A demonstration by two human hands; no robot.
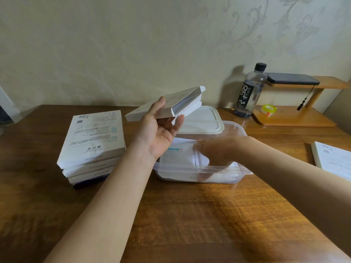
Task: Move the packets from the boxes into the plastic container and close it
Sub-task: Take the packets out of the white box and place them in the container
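Observation:
My left hand (161, 128) holds a flat white box (163, 107) in the air above the table, its open flap end pointing right. Below it stands the clear plastic container (201, 171) with white packets (178, 156) lying inside. My right hand (214, 150) reaches into the container from the right and rests on the packets. It is motion-blurred, so its grip is unclear. The container's white lid (203, 118) lies flat just behind it.
A stack of several white boxes (95, 141) sits left of the container. Another white box (334, 160) lies at the right edge. At the back right are a bottle (248, 92), a wooden stand (296, 116) with a tape roll (268, 109), and a phone (292, 78).

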